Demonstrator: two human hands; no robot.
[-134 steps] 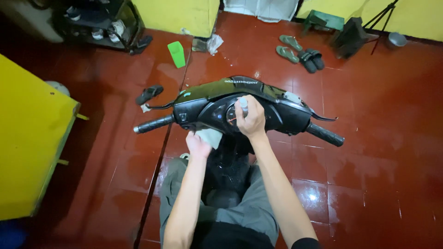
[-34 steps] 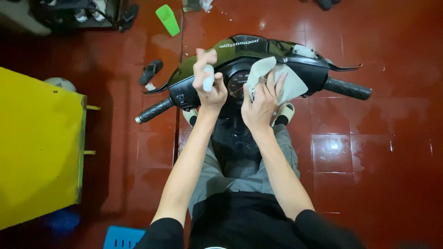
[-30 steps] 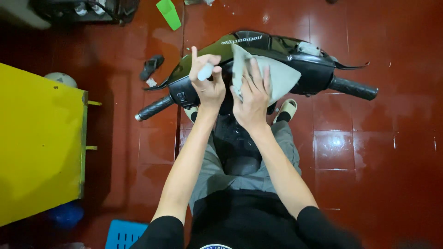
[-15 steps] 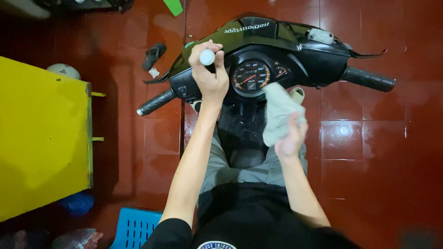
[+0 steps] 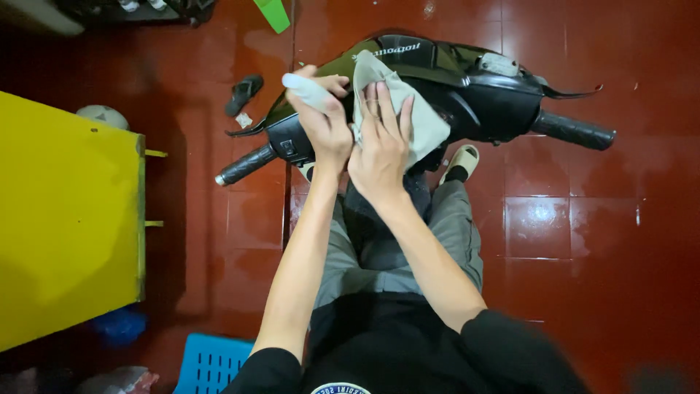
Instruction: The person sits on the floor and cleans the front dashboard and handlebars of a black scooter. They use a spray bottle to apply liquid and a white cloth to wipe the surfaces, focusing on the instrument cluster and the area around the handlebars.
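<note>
From the head view we are pressing our flat, open right hand (image 5: 380, 142) on a grey cloth (image 5: 408, 109) over the scooter dashboard (image 5: 474, 95); our left hand (image 5: 321, 120) is gripping a small white bottle (image 5: 306, 89); a blue crate (image 5: 208, 363) is sitting by our knee, contents hidden.

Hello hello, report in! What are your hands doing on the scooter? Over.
Left hand gripping small white bottle above the handlebar. Right hand pressing grey cloth flat on scooter dashboard. Nothing blocking either hand.
</note>
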